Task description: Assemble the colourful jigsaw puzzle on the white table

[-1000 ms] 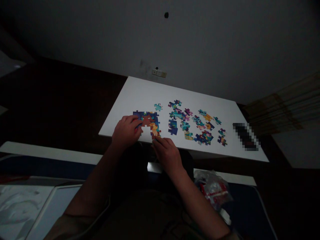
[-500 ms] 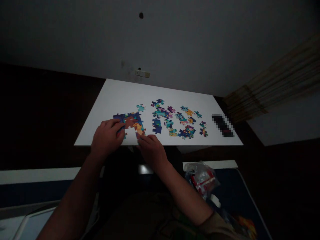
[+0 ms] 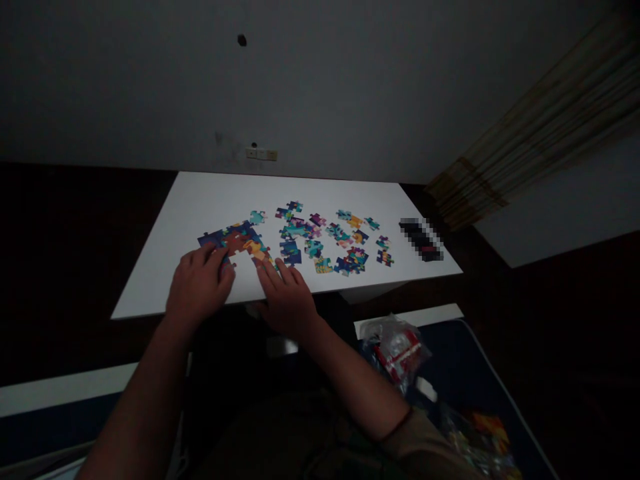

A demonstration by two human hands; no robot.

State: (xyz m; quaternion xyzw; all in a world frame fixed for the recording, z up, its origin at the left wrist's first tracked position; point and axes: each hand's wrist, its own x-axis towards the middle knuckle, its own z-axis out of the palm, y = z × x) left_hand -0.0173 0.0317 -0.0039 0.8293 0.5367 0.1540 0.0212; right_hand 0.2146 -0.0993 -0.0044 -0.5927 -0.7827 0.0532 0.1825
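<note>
A partly joined jigsaw puzzle [image 3: 235, 241] lies near the front left of the white table, with brown and orange shapes on dark blue. It has a gap on its near side. My left hand [image 3: 197, 283] rests on its left part, fingers bent a little and thumb apart, covering some pieces. On the near right part lies my right hand [image 3: 283, 293], its fingers stretched out over the pieces. Just beyond the puzzle's far right corner is a light teal puzzle piece [image 3: 258, 217]. Loose puzzle pieces [image 3: 314, 249], several of them joined in small clusters, spread to the right.
The white table [image 3: 165, 267] stands near a wall with a socket plate [image 3: 261, 154]. A dark pixelated object [image 3: 423, 240] lies at its right end. Below, a clear plastic bag [image 3: 397, 350] with red contents sits on a blue seat [image 3: 450, 360]. A striped curtain [image 3: 475, 180] hangs at right.
The view has turned, shifting the table left and tilting it. My right hand's fingers, bent at the puzzle's near edge before, now lie stretched over it. My left hand stays on the left part.
</note>
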